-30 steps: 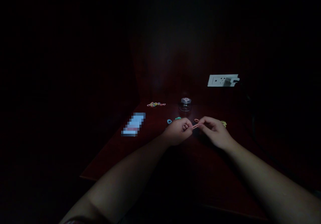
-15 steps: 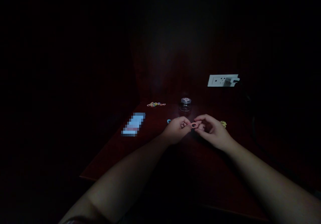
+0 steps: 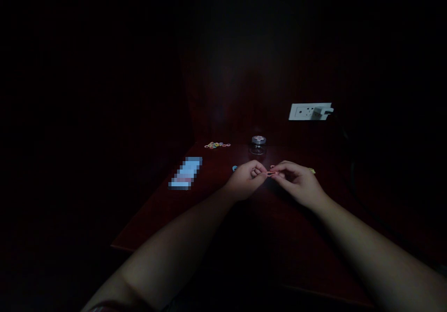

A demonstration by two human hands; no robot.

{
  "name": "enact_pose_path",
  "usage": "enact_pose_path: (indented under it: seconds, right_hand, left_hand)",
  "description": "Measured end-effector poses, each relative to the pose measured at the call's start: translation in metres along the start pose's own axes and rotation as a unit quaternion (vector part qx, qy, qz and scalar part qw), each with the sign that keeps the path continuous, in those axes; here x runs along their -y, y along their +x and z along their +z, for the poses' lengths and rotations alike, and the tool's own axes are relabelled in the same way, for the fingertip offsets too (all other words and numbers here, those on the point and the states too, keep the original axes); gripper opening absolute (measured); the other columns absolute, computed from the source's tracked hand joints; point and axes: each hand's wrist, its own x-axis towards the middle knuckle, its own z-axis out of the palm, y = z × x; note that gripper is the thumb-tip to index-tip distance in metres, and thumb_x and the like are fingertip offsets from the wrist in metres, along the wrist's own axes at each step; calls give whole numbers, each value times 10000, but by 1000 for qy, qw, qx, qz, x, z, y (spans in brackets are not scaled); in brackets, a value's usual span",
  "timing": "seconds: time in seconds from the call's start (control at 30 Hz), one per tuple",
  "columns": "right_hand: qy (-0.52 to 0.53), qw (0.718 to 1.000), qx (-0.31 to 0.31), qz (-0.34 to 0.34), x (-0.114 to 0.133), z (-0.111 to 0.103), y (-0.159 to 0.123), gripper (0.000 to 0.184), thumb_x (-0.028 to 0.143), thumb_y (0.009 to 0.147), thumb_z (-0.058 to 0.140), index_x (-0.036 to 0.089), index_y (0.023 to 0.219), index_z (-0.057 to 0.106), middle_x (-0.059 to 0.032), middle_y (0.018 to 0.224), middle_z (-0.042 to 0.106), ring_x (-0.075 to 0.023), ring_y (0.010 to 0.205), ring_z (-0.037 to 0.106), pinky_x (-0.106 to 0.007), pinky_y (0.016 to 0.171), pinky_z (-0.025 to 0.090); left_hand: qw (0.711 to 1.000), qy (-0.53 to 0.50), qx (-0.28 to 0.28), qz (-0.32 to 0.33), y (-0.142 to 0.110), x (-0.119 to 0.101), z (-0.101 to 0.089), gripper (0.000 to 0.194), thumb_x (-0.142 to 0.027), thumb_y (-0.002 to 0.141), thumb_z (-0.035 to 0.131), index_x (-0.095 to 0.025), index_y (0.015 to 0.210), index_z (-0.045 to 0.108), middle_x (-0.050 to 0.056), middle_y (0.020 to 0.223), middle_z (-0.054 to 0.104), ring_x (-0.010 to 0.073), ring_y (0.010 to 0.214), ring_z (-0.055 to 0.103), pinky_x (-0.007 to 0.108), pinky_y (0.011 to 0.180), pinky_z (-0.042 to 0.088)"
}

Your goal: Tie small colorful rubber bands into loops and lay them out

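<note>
A small pink hair tie (image 3: pixel 271 174) is pinched between my two hands above the dark red table. My left hand (image 3: pixel 247 180) grips its left end between thumb and fingers. At the other end, my right hand (image 3: pixel 298 181) has thumb and forefinger closed on it. The loop looks narrow and drawn out sideways. Just behind the left hand lies a blue hair tie (image 3: pixel 234 168). Yellow hair ties (image 3: pixel 312 171) show partly past the right hand. Another pink one (image 3: pixel 272 166) peeks out behind the fingers, mostly hidden.
A clear lidded jar (image 3: pixel 258 145) stands beyond my hands. Several mixed-colour hair ties (image 3: pixel 216 145) lie in a pile at the back left. A phone with a blurred screen (image 3: pixel 186 173) rests near the table's left edge. On the wall is a socket (image 3: pixel 310 111) with a plug and cable.
My right hand has closed in on the pink hair tie, now gripping its right end. The loop has gone from round to narrow. The left hand has hardly moved.
</note>
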Motion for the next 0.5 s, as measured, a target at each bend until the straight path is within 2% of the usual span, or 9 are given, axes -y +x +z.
enact_pose_path:
  seconds: [0.1,0.2,0.5]
  right_hand:
    - [-8,1000,-7,-3,0,0,1,136,300,833,622,184,877,677,-62,835,632,-178,755,590,-307,676,464]
    - [-1,1000,-14,-6,-1,1,1,131,301,830,626,189,872,679,-59,824,634,-177,745,590,-305,664,462]
    - [11,1000,-22,1,-1,1,0,117,298,818,638,187,823,675,-58,805,638,-190,778,608,-307,678,468]
  left_hand:
    - [999,26,-17,26,-2,-3,0,204,-241,745,618,-134,910,563,9,772,582,67,634,489,168,561,388]
    - [998,50,-22,34,-3,-6,0,243,-243,722,651,-150,927,559,17,820,611,62,637,500,155,535,377]
    - [995,72,-23,66,-3,-6,-1,150,-253,748,636,-145,852,618,12,752,644,69,629,539,162,544,406]
